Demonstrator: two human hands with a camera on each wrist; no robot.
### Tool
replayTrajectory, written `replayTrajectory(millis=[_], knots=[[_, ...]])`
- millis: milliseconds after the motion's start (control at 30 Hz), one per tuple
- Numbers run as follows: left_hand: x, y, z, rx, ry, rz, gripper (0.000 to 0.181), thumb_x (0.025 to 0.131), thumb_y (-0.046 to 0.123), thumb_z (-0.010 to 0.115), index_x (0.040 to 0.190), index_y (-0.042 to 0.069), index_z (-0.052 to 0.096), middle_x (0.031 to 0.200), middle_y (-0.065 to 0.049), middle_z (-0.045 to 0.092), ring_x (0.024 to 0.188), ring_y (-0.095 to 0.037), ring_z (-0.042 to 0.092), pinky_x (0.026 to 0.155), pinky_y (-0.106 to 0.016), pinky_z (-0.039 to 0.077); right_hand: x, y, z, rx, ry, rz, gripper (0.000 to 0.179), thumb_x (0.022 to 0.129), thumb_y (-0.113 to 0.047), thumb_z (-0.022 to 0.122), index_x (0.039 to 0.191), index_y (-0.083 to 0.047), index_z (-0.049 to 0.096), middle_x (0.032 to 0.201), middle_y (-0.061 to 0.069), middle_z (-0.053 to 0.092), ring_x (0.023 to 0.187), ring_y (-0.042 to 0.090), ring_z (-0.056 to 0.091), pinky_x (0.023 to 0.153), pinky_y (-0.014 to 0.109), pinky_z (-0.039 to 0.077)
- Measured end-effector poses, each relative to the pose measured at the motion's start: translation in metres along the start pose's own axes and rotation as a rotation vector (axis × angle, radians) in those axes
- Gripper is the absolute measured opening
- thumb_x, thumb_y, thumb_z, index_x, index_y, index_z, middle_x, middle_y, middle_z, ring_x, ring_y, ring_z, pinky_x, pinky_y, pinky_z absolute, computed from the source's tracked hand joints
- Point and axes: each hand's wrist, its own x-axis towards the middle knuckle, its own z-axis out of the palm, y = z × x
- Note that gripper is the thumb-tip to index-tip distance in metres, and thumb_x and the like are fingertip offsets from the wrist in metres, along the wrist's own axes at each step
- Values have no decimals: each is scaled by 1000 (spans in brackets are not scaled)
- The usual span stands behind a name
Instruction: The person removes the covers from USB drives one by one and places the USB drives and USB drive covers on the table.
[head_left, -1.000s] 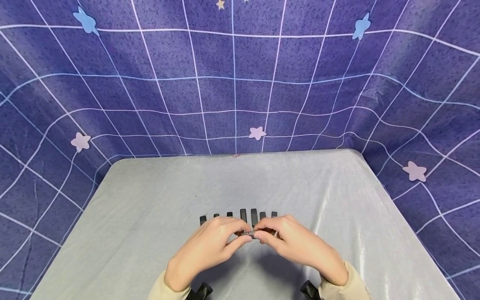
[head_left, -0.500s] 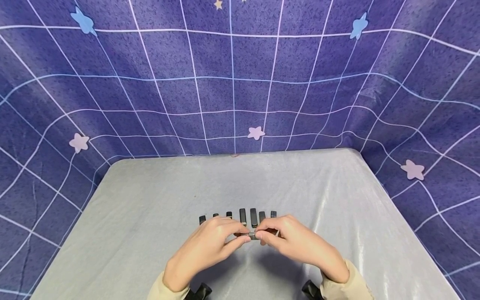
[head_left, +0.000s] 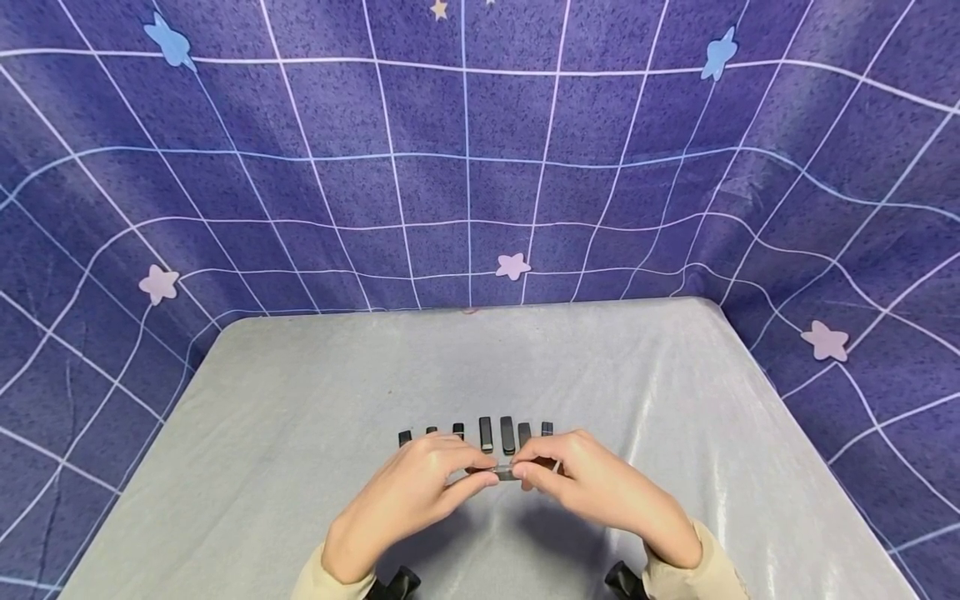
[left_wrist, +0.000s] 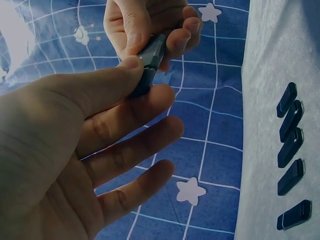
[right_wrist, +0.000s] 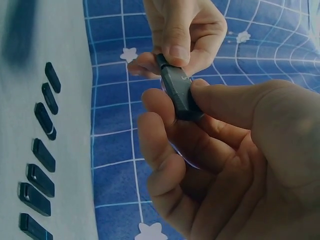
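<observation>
Between both hands, a small dark grey USB flash drive (head_left: 505,472) is held above the table. My left hand (head_left: 416,492) pinches its left end between thumb and index finger, the other fingers spread loosely in the left wrist view. My right hand (head_left: 592,483) grips the other end between thumb and curled fingers. A seam divides the flash drive (left_wrist: 152,52) into a longer and a shorter part in the left wrist view. Ribbing and a small light mark show on the flash drive (right_wrist: 176,87) in the right wrist view. Fingers hide both its ends.
Several similar dark sticks (head_left: 507,434) lie in a row on the grey-covered table (head_left: 300,400), just beyond the hands; some are partly covered by them. A blue gridded curtain (head_left: 465,192) with stars surrounds the table's back and sides.
My left hand has shifted slightly left and the right hand slightly right. More of the flash drive's grey surface shows between the fingertips. The row of sticks has stayed put.
</observation>
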Motion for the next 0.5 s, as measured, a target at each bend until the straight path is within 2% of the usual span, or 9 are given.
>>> replayTrajectory(millis=[200,300,367,500], knots=[[-6,-5,-8,-16,32,-63,7,93,21,78,99,21,77,92,17,73,84,3,67,80,-20,54,-5,4,-5,-18,85,47,15,104,-26,62,100,-19,75,82,-12,68,71,-3,59,63,22,53],[-7,-7,-9,-25,57,-46,8,93,20,77,101,24,76,95,18,68,84,3,63,78,-16,52,-5,7,-6,-48,119,42,15,104,-24,62,103,-20,76,84,-12,69,74,-3,61,64,22,54],[-7,-8,-9,-20,67,-27,9,94,20,76,102,24,77,94,17,66,81,2,60,75,-14,50,-5,8,-5,-70,133,33,17,104,-22,61,110,-18,76,91,-10,72,77,-3,62,66,22,54],[-8,-8,-6,-10,85,-19,10,93,19,78,101,23,77,91,17,67,79,2,61,75,-18,51,-4,10,-3,-102,156,31,25,102,-12,62,124,-10,73,102,-3,73,78,-1,60,69,23,55]])
